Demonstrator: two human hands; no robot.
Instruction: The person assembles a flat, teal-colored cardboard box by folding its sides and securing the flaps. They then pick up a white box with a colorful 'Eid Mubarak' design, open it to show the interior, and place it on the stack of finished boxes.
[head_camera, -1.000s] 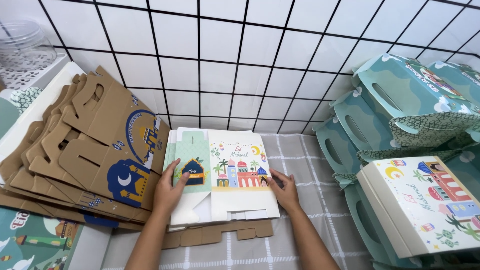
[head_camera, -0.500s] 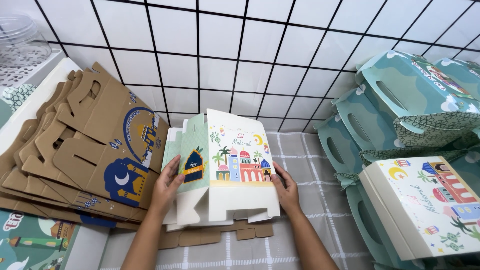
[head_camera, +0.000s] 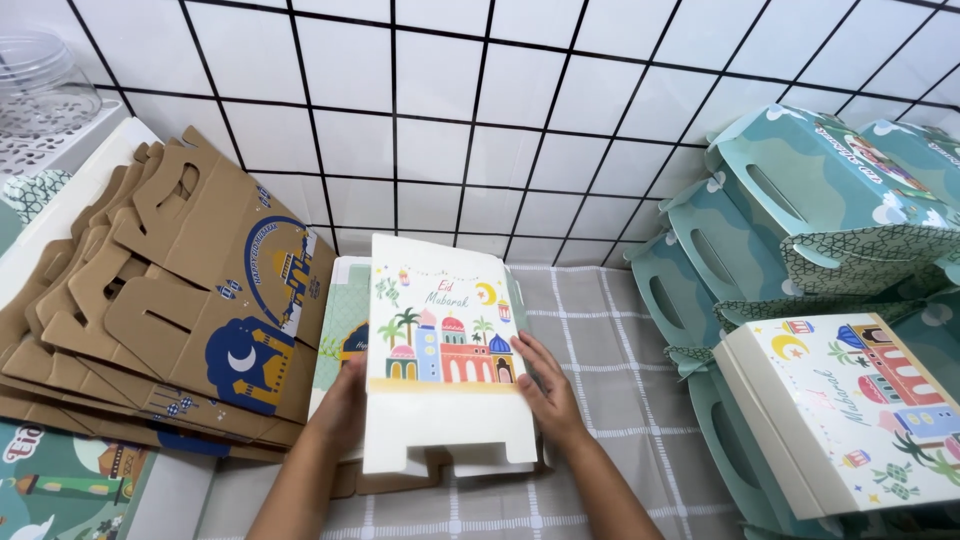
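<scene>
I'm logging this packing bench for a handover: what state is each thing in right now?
White printed box: partly opened, stood up on the cloth, held from both sides.
Left hand: pressed on the box's left side.
Right hand: pressed on its right edge.
Brown box blanks: flat, fanned in a leaning stack.
Teal boxes: assembled, piled.
White box at right: assembled, lying tilted.

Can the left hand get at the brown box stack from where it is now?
Probably yes. The left hand holds the white box, and the brown box stack lies right beside it, with nothing between.
</scene>
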